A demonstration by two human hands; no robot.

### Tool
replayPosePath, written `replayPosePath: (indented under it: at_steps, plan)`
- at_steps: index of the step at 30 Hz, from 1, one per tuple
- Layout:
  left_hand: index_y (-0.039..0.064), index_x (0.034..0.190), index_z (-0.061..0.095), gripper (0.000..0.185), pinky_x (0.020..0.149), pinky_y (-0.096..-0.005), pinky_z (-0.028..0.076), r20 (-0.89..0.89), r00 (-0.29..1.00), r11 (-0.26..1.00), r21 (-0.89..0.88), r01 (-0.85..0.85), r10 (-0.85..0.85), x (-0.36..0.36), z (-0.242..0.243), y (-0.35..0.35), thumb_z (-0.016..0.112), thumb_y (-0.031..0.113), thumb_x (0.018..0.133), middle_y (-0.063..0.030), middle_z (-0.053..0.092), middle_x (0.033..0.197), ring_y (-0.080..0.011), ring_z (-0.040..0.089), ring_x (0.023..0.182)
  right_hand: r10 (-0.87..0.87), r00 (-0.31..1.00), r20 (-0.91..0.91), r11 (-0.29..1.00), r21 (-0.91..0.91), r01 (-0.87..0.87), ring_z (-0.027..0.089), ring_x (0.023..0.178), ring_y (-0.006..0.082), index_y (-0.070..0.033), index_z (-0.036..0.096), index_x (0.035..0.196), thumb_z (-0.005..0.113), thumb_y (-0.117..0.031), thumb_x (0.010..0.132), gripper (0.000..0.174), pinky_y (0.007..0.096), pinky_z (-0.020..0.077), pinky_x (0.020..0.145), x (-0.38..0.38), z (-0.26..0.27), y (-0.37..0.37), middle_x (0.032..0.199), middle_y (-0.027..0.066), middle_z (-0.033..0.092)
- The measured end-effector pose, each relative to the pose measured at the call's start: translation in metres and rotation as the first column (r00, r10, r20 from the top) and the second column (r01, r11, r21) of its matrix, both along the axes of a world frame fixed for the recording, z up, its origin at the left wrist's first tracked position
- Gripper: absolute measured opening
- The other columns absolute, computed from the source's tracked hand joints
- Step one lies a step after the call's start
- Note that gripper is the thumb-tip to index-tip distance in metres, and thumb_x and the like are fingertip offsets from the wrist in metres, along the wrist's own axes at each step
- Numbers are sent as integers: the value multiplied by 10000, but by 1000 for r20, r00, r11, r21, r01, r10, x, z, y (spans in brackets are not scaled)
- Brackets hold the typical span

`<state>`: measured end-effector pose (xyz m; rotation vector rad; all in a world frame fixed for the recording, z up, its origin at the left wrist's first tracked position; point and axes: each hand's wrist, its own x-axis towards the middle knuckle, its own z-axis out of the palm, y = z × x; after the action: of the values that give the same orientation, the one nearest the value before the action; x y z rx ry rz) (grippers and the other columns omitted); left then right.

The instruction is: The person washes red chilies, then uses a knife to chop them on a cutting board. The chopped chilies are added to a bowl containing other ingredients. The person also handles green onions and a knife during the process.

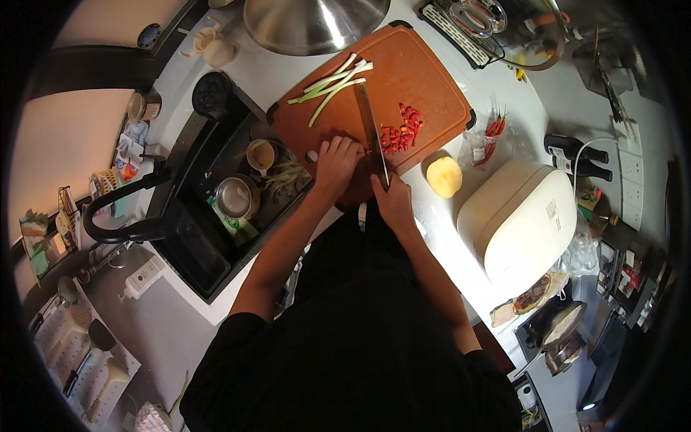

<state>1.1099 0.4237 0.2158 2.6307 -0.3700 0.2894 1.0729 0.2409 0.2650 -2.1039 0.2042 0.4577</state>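
Note:
My right hand (393,201) grips the handle of a kitchen knife (370,121), whose blade points away from me over an orange-brown cutting board (432,70). Close to the blade's left side, my left hand (339,162) rests on the board with its fingers bent; what lies under the fingertips is hidden. Small red bits show between the fingers and the blade. Chopped red chillies (402,131) lie in a loose pile just right of the blade. Several trimmed scallion stalks (336,85) lie at the board's upper left, touching or near the knife tip.
Left is a black sink (194,254) with a metal bowl (235,198) and a black faucet (127,229). A large steel bowl (318,27) stands beyond the board. To the right are a peeled potato-like piece (444,177), bagged red chillies (493,135) and a cream appliance (518,227).

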Motion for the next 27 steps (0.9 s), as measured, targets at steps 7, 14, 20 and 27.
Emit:
replayPosePath:
  at_steps: [7, 14, 20, 27]
  plan:
    - [69, 1009, 767, 110, 734, -482, 531, -156, 941, 948, -56, -313, 302, -49, 53, 79, 800, 73, 904, -133, 760, 871, -365, 724, 856, 17, 999, 42, 996, -83, -13, 715, 785, 510, 26, 670, 934, 725, -357, 1034, 400, 564, 552, 699, 7, 0, -9, 780, 280, 715]
    - [105, 1180, 749, 178, 896, -496, 525, -86, 906, 893, 229, -388, 415, -86, 50, 157, 739, 125, 1003, -105, 742, 1187, -364, 694, 1098, -106, 987, 118, 994, 1, 107, 729, 731, 477, 44, 656, 936, 752, -360, 1030, 426, 538, 549, 649, 14, 0, -21, 748, 287, 694]
    - [92, 1224, 752, 208, 979, -478, 525, 129, 979, 942, -315, -111, 159, 46, 157, -1, 728, 100, 1018, -137, 727, 1174, -367, 665, 1156, -28, 985, 172, 996, -78, 41, 717, 756, 514, 17, 614, 1038, 703, -339, 1032, 367, 610, 591, 706, 0, -8, -28, 777, 298, 712]
    - [124, 1349, 662, 433, 1111, -459, 432, 101, 743, 741, -65, 668, -662, 160, 148, -244, 724, 64, 925, -59, 655, 1335, -291, 580, 1296, 112, 976, 187, 976, -206, -73, 733, 703, 485, 15, 584, 1060, 681, -320, 1028, 350, 591, 612, 667, -6, -4, -29, 756, 265, 723]
